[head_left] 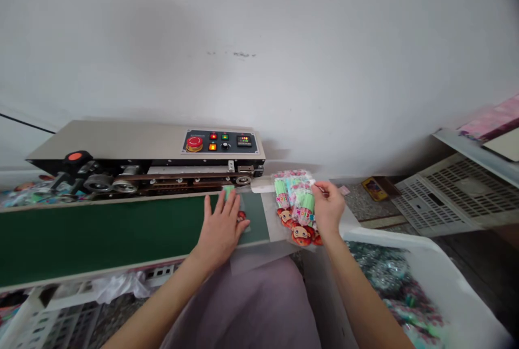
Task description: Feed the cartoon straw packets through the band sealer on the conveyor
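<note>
My left hand [221, 225] lies flat with fingers stretched out on a small packet [239, 213] that rests on the green conveyor belt [101, 235] of a sealing machine [162, 157]. Only the packet's green top and red bottom show past my fingers. My right hand [328, 208] is closed on the right edge of a clear bag of green and pink items with red cartoon heads [295, 205]. That bag lies on the belt's right end, next to the machine's infeed.
The machine's control panel [221, 142] has a red stop button and lit lamps. A white bin [409, 284] of mixed packets sits at lower right. White slotted crates [446, 189] stand at right, and another crate [48, 316] is under the belt. My lap is below.
</note>
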The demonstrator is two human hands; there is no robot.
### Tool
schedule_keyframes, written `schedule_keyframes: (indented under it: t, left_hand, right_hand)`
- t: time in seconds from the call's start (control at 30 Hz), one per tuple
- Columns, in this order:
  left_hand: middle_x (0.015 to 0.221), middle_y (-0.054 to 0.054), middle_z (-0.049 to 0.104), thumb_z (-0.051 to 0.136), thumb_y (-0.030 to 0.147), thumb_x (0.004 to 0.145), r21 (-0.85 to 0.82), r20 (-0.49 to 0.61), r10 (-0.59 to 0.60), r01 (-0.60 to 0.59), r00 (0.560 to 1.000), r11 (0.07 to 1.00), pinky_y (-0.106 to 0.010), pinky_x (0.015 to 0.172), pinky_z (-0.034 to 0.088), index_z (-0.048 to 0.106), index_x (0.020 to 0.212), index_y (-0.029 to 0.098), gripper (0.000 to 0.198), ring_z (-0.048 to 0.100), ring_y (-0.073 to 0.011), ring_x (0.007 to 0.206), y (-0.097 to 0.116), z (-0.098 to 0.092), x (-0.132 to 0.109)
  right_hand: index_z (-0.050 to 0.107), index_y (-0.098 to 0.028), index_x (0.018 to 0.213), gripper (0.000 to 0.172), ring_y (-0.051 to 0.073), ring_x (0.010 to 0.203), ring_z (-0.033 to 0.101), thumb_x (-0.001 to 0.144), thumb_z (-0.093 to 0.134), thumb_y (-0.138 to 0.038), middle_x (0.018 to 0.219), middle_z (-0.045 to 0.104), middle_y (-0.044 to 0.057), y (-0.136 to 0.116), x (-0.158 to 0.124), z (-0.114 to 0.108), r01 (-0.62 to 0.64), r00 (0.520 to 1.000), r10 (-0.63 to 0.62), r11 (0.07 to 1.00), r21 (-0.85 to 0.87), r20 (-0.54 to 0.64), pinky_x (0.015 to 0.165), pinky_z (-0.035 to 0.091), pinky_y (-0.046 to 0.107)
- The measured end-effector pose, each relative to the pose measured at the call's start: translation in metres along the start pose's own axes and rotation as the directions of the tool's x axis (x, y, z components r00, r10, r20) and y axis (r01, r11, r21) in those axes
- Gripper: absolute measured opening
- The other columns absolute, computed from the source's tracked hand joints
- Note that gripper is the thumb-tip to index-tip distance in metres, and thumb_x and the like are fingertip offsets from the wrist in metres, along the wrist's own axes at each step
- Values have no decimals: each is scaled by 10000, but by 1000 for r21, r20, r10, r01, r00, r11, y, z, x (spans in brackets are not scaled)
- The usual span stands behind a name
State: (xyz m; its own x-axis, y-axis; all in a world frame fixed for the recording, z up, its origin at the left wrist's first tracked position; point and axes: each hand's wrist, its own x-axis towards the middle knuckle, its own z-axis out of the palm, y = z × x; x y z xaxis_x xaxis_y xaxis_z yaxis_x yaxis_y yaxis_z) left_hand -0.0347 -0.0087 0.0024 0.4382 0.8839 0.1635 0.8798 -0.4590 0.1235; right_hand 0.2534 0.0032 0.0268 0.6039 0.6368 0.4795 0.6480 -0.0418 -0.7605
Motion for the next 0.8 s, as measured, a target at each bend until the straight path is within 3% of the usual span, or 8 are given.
schedule_keyframes:
  t: [0.13, 0.27, 0.33, 0.43, 0.5, 0.57, 0.67, 0.8]
  left_hand:
    - [1590, -177, 403, 439, 384, 1012, -69, -49, -17, 13, 999, 998, -656, 1207, 196, 535, 1433, 122, 505, 305, -381, 1495, 7, -13, -8]
    - [1387, -140, 614, 474, 338, 1011, -345, -16, 23, -27, 1000, 938, -404, 1069, 473, 570, 1366, 143, 416, 570, -262, 1260, 49, -21, 6]
    - [1406, -147, 593, 498, 356, 1002, -369, -39, 7, -21, 999, 929, -400, 1025, 497, 513, 1421, 153, 467, 573, -270, 1251, 69, -18, 19]
    - [1627, -147, 344, 482, 359, 1004, -260, -124, 191, -217, 974, 941, -509, 1146, 374, 375, 1532, 183, 567, 322, -315, 1490, 84, -4, 35]
    - [1672, -120, 246, 393, 356, 1034, -179, -114, 316, -333, 942, 926, -584, 1212, 240, 329, 1559, 181, 557, 187, -287, 1549, 83, 8, 39]
    - [1670, -124, 242, 317, 372, 1050, -131, -73, 300, -308, 951, 942, -639, 1225, 163, 324, 1562, 151, 558, 162, -278, 1557, 78, 17, 37]
    - [1669, -142, 223, 312, 401, 1043, -94, -48, 174, -178, 984, 980, -680, 1220, 120, 335, 1560, 123, 587, 116, -306, 1564, 70, 23, 28]
    - [1658, -126, 258, 299, 398, 1044, -124, 15, 144, -141, 989, 982, -675, 1223, 136, 324, 1565, 139, 582, 193, -287, 1550, 63, 19, 23]
  right_hand:
    - [662, -187, 802, 257, 223, 777, 601, 783, 589, -434, 795, 674, 51, -4, -3, 12, -24, 1000, 23, 997, 75, 11, 771, 472, 351]
    - [655, -188, 806, 249, 216, 789, 604, 796, 582, -426, 803, 675, 45, -7, -10, 28, -39, 999, 38, 993, 116, 14, 788, 472, 348]
    - [653, -191, 805, 251, 217, 813, 601, 801, 579, -431, 816, 681, 47, -10, -14, 37, -39, 999, 37, 992, 118, 17, 813, 472, 351]
    - [652, -186, 840, 275, 218, 832, 601, 825, 553, -442, 850, 692, 63, -14, -16, 46, -41, 999, 38, 993, 109, 34, 831, 478, 357]
    - [661, -178, 900, 317, 219, 829, 612, 866, 503, -451, 877, 707, 76, -17, -14, 45, -35, 996, 27, 994, 101, 87, 831, 488, 362]
    - [680, -184, 961, 345, 227, 846, 629, 899, 457, -440, 902, 726, 77, -18, -11, 37, -8, 983, -9, 996, 91, 185, 844, 496, 374]
    - [722, -231, 983, 270, 268, 979, 617, 842, 538, -369, 974, 738, 67, -18, -9, 17, 67, 941, -83, 996, 58, 328, 959, 454, 438]
    - [678, -255, 1217, 425, 343, 1215, 507, 805, 583, -304, 1294, 642, 109, -11, -17, -2, 318, 868, -209, 931, -181, 452, 1056, 373, 547]
